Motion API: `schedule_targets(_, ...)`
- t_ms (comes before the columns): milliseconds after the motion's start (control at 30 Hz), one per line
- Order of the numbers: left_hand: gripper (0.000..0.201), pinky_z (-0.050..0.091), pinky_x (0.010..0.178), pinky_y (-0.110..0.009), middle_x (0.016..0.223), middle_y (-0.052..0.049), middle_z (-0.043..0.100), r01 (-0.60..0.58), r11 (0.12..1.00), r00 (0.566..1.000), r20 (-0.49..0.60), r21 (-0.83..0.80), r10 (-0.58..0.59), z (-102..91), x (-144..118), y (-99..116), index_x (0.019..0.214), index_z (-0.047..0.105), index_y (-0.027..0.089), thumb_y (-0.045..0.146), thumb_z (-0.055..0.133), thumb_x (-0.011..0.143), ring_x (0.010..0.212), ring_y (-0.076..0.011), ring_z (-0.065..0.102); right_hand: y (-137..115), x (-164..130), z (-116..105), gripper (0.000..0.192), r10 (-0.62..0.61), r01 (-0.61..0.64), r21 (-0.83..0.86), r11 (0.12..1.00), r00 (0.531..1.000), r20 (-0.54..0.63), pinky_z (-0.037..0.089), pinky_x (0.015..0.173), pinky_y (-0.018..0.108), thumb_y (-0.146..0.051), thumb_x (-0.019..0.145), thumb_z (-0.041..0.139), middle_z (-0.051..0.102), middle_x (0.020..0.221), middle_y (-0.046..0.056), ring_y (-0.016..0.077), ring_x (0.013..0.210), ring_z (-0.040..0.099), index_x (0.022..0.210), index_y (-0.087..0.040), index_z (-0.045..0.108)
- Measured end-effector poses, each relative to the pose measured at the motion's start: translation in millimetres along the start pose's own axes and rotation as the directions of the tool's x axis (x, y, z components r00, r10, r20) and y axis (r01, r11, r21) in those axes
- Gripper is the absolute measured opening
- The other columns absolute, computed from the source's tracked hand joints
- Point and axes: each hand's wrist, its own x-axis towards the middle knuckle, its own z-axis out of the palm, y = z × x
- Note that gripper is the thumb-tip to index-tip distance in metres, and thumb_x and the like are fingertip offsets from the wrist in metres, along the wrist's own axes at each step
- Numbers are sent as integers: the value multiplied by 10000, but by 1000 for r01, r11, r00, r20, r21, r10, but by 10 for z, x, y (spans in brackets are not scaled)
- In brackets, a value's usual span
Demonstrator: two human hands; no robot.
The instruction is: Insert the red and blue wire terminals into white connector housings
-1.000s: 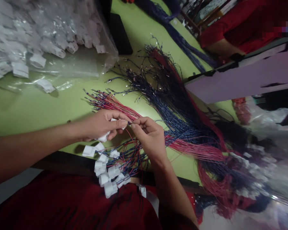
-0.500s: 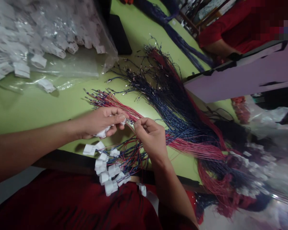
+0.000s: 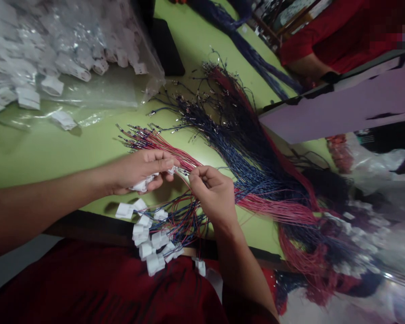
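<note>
My left hand (image 3: 145,170) is closed around white plastic connector housings (image 3: 142,184), with one housing (image 3: 171,170) pinched between thumb and forefinger. Facing it, my right hand (image 3: 213,191) pinches a wire (image 3: 186,173) close behind its metal terminal. The terminal's tip is right at the housing; whether it is inside I cannot tell. Beyond my hands lies a bundle of red wires (image 3: 168,146) with crimped ends pointing left. Below them, several white connectors (image 3: 155,263) with blue and red wires fitted lie at the table's near edge, a few hanging over it.
A clear plastic bag (image 3: 101,96) full of white housings lies at the upper left. Dark blue wires (image 3: 236,153) spread across the green table (image 3: 27,157). A purple panel (image 3: 340,103) stands on the right, and a co-worker in a red sleeve (image 3: 300,42) is behind it.
Almost nothing differs. Both hands keep their grip and place, with the left hand's fingers shifted very slightly.
</note>
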Motion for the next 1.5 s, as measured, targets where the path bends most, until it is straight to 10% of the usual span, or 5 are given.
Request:
schedule_targets(633,117,280,365,-159,727,11,632,-124,975,991,-30,185,131,55,7,-62,887,603,170,285,585,903,386,-32,456,46,-51,176,118,-43,45,-52,998,998,44,394,511,219,-202,824,550,550,564,-49,80,497,461,717,-190,598)
schedule_targets(1033,157,257,331,-135,705,16,612,-62,989,997,-45,137,68,62,-10,-13,788,599,162,245,559,916,373,-17,424,138,-55,218,140,-347,328,-235,915,937,-41,490,605,250,-196,876,549,684,680,2,105,570,575,790,-195,660)
schedule_targets(1500,231,247,342,-147,513,37,555,-53,979,994,-81,195,70,53,6,-37,742,587,172,302,557,931,347,-40,388,177,-10,261,134,-266,260,-216,941,964,0,460,559,239,-196,877,525,644,626,-8,113,568,591,792,-193,629)
